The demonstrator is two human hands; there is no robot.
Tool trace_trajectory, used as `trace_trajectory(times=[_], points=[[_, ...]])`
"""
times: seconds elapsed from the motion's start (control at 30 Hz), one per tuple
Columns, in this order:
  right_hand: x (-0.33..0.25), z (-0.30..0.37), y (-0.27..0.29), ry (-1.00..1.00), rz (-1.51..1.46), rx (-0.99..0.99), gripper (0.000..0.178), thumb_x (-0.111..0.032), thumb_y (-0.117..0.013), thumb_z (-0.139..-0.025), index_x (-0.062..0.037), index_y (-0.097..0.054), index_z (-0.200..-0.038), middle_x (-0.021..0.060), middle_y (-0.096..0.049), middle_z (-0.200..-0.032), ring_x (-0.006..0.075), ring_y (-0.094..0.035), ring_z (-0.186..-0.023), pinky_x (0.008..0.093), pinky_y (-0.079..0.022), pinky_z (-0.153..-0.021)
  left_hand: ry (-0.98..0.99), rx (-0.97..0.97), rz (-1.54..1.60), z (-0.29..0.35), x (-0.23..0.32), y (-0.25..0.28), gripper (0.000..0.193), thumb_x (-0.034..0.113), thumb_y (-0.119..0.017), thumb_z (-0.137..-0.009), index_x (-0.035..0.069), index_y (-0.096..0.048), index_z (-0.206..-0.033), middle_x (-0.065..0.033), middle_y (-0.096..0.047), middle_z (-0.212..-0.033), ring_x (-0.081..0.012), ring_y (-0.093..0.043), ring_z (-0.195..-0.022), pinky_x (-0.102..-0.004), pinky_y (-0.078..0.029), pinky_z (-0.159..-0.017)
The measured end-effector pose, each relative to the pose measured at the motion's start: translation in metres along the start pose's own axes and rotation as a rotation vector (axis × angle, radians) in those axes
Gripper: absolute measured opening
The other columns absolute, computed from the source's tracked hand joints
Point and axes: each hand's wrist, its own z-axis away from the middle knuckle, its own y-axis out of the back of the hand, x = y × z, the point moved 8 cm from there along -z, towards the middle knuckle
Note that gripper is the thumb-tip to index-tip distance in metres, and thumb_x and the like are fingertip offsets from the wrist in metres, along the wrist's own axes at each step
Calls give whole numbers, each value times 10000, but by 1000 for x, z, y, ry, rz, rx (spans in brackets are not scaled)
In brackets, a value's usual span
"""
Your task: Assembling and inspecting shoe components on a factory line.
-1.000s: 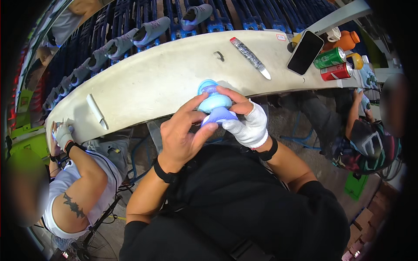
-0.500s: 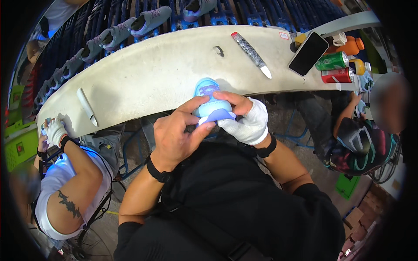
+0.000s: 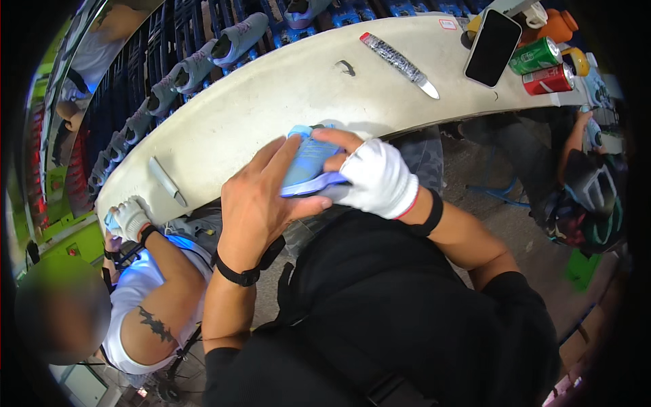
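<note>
A light blue sneaker (image 3: 308,165) with a violet-blue sole is between my two hands, just off the near edge of the pale table. My left hand (image 3: 252,193) is bare and grips the shoe from its left side, thumb along the sole and fingers over the upper. On the right, my right hand (image 3: 380,178) wears a white glove with bare fingertips showing. Its fingers are closed around the other end of the shoe, partly covering it. Both wrists carry black bands.
On the pale curved table (image 3: 271,102) lie a wrapped-handle knife (image 3: 400,64), a phone (image 3: 494,47), a green can (image 3: 536,55), a red can (image 3: 548,80) and a grey cutter (image 3: 167,182). Grey sneakers (image 3: 239,39) line a blue roller conveyor beyond. Co-workers sit at left and right.
The sneaker has been turned in my hands, so its laced upper and sole edge now show. My right hand has rolled over it. The whole view has also shifted and tilted.
</note>
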Motion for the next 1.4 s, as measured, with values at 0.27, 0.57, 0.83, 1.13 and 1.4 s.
trace_trajectory(times=[0.27, 0.57, 0.83, 1.13, 1.4], points=[[20, 2, -5, -154, 4, 62, 328, -304, -923, -816, -111, -682, -924, 99, -762, -1343, 320, -758, -886, 431, -590, -786, 156, 52, 31, 18, -19, -10, 792, 399, -991, -756, 54, -736, -1423, -182, -808, -1211, -364, -816, -1002, -429, -661, -866], [-1, 2, 43, 2, 119, 210, 913, -360, -1023, -671, -55, -606, -1424, 164, -707, -1435, 379, -709, -1239, 464, -555, -1053, 61, 192, 336, 19, 5, -13, 732, 101, -979, -742, 43, -667, -1401, -204, -738, -1326, -397, -757, -1158, -422, -629, -944], [-16, -3, 48, 128, -204, 109, 711, -399, -1045, -714, -62, -727, -1253, 153, -784, -1210, 370, -766, -1146, 435, -591, -994, -173, 534, 501, 23, 9, -65, 566, 122, -1015, -712, 39, -616, -1105, -124, -663, -1012, -312, -642, -881, -391, -539, -741], [-29, -8, 40, 177, -233, 236, 684, -467, -1040, -690, -51, -726, -1132, 135, -788, -1083, 341, -784, -1071, 454, -606, -970, -70, 542, 618, 33, 19, -55, 471, 27, -968, -690, 64, -592, -970, -119, -612, -938, -324, -612, -860, -406, -511, -727], [-35, -12, 39, 221, -126, 50, 811, -544, -1037, -663, -34, -680, -1183, 150, -790, -1130, 353, -773, -1106, 481, -582, -1035, -178, 557, 658, 40, 26, -43, 415, -85, -874, -718, 56, -574, -968, -127, -584, -921, -336, -578, -818, -406, -487, -713]])
